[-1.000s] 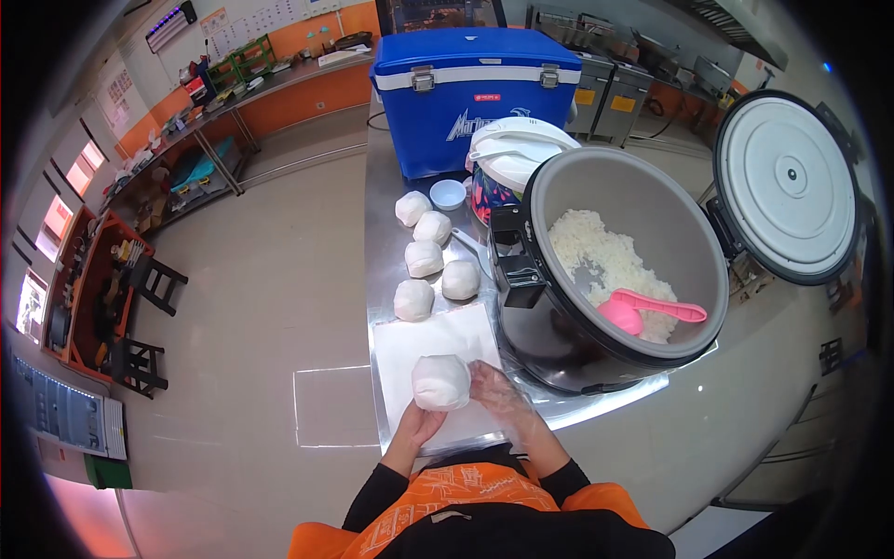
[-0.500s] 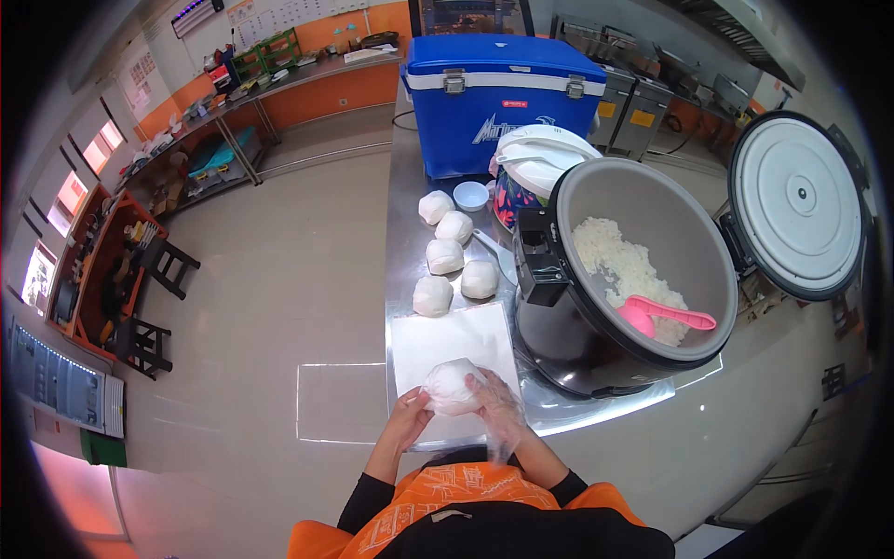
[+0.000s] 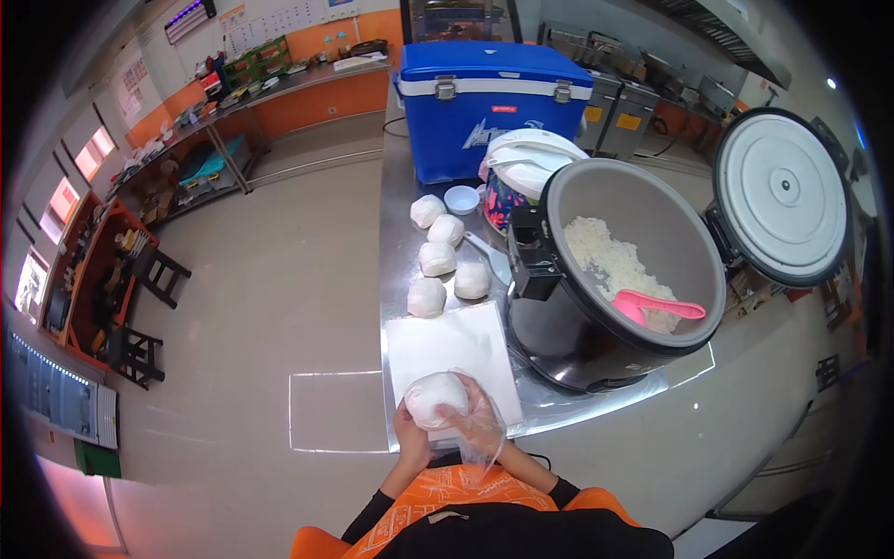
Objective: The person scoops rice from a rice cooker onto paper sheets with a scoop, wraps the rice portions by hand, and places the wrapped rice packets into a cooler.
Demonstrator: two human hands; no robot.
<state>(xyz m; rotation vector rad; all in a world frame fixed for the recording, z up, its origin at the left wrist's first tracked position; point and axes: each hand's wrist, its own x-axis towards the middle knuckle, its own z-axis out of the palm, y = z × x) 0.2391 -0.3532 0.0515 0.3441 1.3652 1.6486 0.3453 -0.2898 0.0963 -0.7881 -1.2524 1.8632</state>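
Between both palms I hold a round rice parcel wrapped in white paper (image 3: pixel 434 399), just above the near end of the white paper sheets (image 3: pixel 456 347). My left hand (image 3: pixel 411 434) is closed around its left side. My right hand (image 3: pixel 477 421), in a clear plastic glove, grips the right side with fingers across its front. Several similar wrapped parcels (image 3: pixel 438 259) sit beyond the sheets on the steel table. To the right, an open rice cooker (image 3: pixel 643 200) holds white rice (image 3: pixel 605 256) with a pink scoop (image 3: pixel 656 306) lying on it.
A blue cooler box (image 3: pixel 494 102) stands at the table's far end, with a white-lidded floral container (image 3: pixel 507 197) before it. A small bowl (image 3: pixel 462 198) and a white spatula (image 3: pixel 492 256) lie near the parcels. The cooker's lid (image 3: pixel 782 200) hangs open rightward over the table's edge.
The wrapped parcel has turned in my hands and moved slightly left and toward me. My right fingers have come round its front. The whole view has shifted a little.
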